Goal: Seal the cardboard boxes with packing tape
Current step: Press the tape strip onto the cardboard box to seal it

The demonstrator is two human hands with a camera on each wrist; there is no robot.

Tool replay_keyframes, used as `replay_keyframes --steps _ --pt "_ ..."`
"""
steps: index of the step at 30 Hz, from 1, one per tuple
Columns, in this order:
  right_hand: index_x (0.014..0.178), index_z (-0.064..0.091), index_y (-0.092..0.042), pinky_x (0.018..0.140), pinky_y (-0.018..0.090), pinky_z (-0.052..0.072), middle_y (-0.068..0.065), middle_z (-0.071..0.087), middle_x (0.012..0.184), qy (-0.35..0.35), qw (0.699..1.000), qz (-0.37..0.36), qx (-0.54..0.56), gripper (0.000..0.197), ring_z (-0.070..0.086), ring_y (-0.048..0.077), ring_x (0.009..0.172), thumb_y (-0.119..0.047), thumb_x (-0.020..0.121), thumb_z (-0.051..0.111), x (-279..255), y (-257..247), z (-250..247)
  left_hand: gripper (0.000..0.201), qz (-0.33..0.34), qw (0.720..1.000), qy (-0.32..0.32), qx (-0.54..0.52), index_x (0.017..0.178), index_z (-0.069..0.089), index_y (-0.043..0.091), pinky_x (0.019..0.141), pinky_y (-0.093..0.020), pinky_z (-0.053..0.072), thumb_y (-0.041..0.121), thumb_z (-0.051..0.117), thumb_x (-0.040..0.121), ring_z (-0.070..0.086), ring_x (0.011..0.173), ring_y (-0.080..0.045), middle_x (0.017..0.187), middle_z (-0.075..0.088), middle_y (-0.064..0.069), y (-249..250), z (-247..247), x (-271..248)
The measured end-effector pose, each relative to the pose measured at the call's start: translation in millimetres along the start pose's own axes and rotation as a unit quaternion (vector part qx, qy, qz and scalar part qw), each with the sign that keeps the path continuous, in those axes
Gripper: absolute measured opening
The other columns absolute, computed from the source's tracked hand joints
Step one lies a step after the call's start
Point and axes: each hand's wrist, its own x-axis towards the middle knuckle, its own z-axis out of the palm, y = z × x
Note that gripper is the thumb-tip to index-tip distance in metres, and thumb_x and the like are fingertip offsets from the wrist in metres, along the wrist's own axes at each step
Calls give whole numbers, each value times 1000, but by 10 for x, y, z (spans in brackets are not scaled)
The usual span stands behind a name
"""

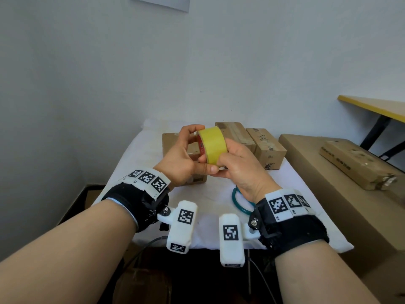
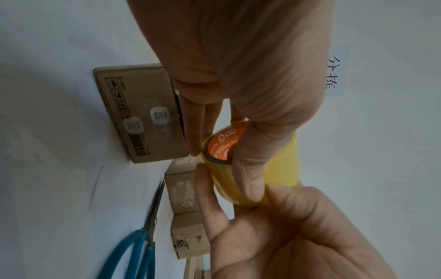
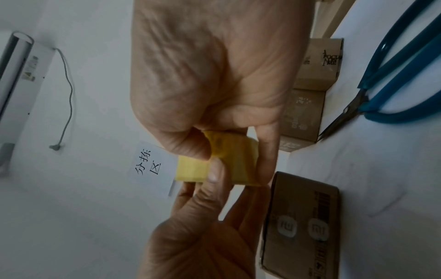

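Both hands hold the tape roll raised above the desk and the boxes. Left hand clamps its rim, thumb underneath; right hand pinches its near edge, fingers curled.

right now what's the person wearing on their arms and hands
Bare forearms and bare hands, no gloves. Each wrist has a black strap, left and right, topped by a white band of black-and-white square markers. A white camera block with similar markers is bolted to each; thin grey cables hang below.
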Motion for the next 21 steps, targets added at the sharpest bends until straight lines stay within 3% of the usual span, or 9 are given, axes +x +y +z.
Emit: replay_keyframes --steps 6,12,21 --pt "111 66 -10 73 38 57 10 76 86 28 999 -11 29 22 72 17 83 -5 99 48 -2 11 6 94 6 1000 -4 -5 137 38 23 78 -34 61 -19 82 64 65 111 -35 141 44 -6 15 53 -17" --pt "118 64 -6 86 50 58 10 75 88 19 1000 -4 16 29 70 19 84 -1 97 45 8 2 17 96 6 1000 3 10 136 39 26 78 -39 61 -16 84 62 66 111 -31 140 46 -3 19 49 -19" --pt "114 65 -6 84 48 58 7 75 86 9 1000 -13 9 30 70 18 85 3 93 44 12 1 36 97 17 1000 12 10 139 35 21 74 -28 59 -21 81 64 67 101 -14 137 44 0 25 51 -36"
